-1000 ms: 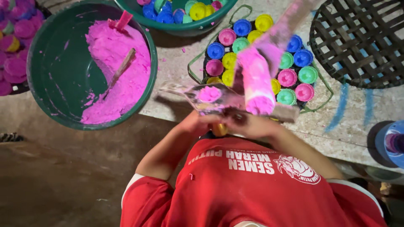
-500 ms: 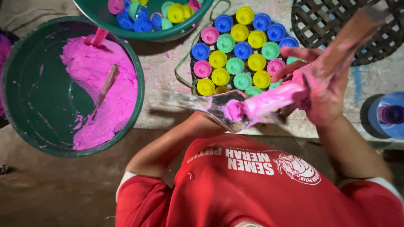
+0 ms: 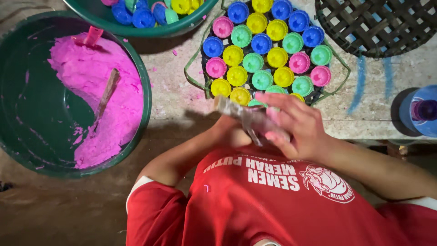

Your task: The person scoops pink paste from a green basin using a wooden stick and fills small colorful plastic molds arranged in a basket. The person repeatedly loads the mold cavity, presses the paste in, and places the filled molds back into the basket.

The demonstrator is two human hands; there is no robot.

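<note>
- Right hand [image 3: 298,127] grips a crumpled plastic bag [image 3: 248,119] at frame centre.
- Left hand [image 3: 234,132], partly hidden, closes on the same bag.
- Coloured moulds [image 3: 268,54] fill a tray above.
- Pink paste [image 3: 98,91] sits in the green basin [image 3: 27,114], left.

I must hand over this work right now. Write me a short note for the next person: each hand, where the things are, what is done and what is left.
Right hand: closed around a crumpled clear plastic bag smeared with pink paste, close to the chest.
Left hand: on the same bag from the other side; its grip is mostly hidden.
Things: green basin at the left holds pink paste with a stick in it. Small coloured moulds stand packed on a dark tray just ahead of the hands.
Done: whether any mould is filled cannot be told.
Left: plenty of paste remains in the basin.
</note>
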